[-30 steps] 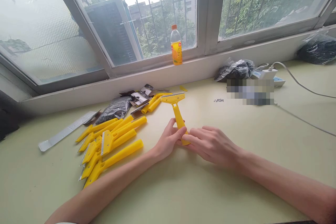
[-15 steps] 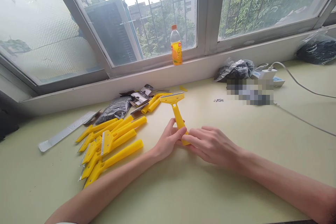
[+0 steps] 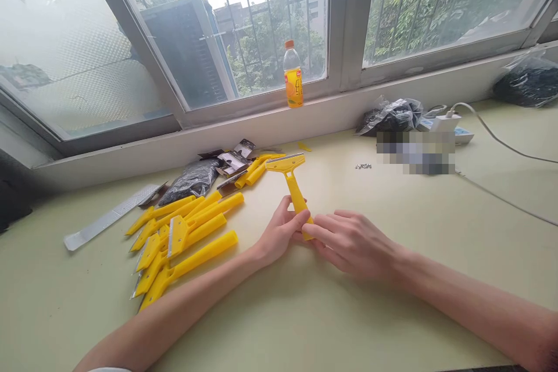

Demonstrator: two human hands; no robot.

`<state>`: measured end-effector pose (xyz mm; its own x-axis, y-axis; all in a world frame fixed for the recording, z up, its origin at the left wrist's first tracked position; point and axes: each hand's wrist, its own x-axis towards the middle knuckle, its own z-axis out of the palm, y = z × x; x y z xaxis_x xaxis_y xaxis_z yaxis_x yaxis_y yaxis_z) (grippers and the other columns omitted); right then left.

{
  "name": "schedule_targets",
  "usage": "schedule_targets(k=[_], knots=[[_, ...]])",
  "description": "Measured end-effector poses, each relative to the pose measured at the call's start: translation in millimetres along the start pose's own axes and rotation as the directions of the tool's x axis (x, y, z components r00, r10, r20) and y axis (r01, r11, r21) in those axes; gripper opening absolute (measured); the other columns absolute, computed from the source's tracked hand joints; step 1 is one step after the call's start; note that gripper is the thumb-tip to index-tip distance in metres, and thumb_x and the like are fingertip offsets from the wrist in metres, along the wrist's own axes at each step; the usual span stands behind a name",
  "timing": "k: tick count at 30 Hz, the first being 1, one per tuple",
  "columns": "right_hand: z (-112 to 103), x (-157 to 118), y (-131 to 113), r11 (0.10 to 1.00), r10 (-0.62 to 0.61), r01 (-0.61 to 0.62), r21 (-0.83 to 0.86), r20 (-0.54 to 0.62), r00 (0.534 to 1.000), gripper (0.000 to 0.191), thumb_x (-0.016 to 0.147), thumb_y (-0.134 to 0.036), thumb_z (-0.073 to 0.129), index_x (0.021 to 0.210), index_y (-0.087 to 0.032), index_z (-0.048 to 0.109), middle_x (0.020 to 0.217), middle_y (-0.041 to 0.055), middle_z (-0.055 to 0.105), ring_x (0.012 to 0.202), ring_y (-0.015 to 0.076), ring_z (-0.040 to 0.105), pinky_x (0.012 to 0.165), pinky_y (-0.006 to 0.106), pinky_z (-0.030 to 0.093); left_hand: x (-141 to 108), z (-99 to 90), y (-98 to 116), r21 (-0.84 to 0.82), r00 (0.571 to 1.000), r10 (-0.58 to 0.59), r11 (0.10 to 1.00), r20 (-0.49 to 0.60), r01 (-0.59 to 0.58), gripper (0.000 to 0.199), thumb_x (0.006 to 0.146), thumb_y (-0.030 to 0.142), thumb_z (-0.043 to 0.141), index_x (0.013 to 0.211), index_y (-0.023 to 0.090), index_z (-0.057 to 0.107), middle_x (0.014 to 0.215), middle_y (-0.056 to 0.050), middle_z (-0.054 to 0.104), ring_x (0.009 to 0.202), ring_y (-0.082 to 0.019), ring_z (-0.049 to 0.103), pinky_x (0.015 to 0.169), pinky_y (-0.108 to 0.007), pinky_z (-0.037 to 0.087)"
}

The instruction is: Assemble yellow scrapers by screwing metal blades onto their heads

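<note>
A yellow scraper is held up over the table, its wide blade head at the top and its handle pointing down toward me. My left hand grips the handle, thumb across its lower part. Fingers of my right hand pinch the bottom end of the same handle; its fingertips are partly hidden. Left of my hands lies a pile of several yellow scrapers, most with blade heads toward the left. Small metal screws or nuts lie beyond my right hand.
Behind the pile are a bag of black parts, dark cards, more yellow handles and a clear plastic strip. An orange drink bottle stands on the sill. Another bag, a power strip and cables are at right.
</note>
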<state>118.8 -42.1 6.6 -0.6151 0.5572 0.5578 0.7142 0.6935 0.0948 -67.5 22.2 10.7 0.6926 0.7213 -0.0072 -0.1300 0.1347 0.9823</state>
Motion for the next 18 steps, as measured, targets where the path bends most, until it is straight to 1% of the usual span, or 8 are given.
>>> schedule_targets(k=[7, 11, 14, 18], knots=[[-2.4, 1.5, 0.5, 1.0, -0.003, 0.003, -0.003, -0.013, 1.0, 0.01, 0.099, -0.016, 0.048, 0.101, -0.019, 0.057, 0.078, -0.0007, 0.061, 0.061, 0.0123, 0.051, 0.063, 0.029, 0.032, -1.5, 1.4, 3.1, 0.01, 1.0, -0.015, 1.0, 0.006, 0.015, 0.047, 0.088, 0.048, 0.069, 0.115, 0.02, 0.044, 0.078, 0.002, 0.061, 0.059, -0.009, 0.058, 0.061, -0.023, 0.051], [-2.3, 2.0, -0.6, 1.0, -0.001, 0.001, 0.009, -0.009, 1.0, 0.012, 0.097, -0.013, 0.047, 0.102, -0.018, 0.057, 0.078, -0.0004, 0.061, 0.06, 0.0122, 0.049, 0.062, 0.029, 0.03, -0.7, 0.8, 1.7, 0.012, 1.0, -0.013, 1.0, -0.013, 0.013, 0.048, 0.087, 0.049, 0.069, 0.115, 0.019, 0.045, 0.076, 0.003, 0.061, 0.056, -0.009, 0.056, 0.059, -0.022, 0.049], [-1.8, 1.4, -1.0, 1.0, 0.004, -0.004, 0.016, 0.001, 1.0, 0.014, 0.094, -0.011, 0.047, 0.101, -0.018, 0.057, 0.078, -0.0001, 0.061, 0.061, 0.0124, 0.048, 0.062, 0.029, 0.03, 0.0, 0.6, 0.5, 0.005, 1.0, -0.006, 1.0, -0.012, 0.006, 0.047, 0.087, 0.05, 0.069, 0.115, 0.019, 0.046, 0.071, 0.005, 0.057, 0.054, -0.009, 0.055, 0.058, -0.021, 0.048], [-0.9, 0.3, -0.3, 1.0, 0.002, -0.002, 0.01, 0.018, 1.0, 0.014, 0.093, -0.011, 0.048, 0.102, -0.018, 0.056, 0.08, 0.0002, 0.061, 0.062, 0.013, 0.05, 0.063, 0.029, 0.031, -0.3, 1.0, 0.8, 0.001, 1.0, -0.005, 1.0, 0.004, 0.005, 0.047, 0.088, 0.048, 0.069, 0.116, 0.019, 0.044, 0.07, 0.005, 0.056, 0.055, -0.009, 0.056, 0.06, -0.023, 0.05]])
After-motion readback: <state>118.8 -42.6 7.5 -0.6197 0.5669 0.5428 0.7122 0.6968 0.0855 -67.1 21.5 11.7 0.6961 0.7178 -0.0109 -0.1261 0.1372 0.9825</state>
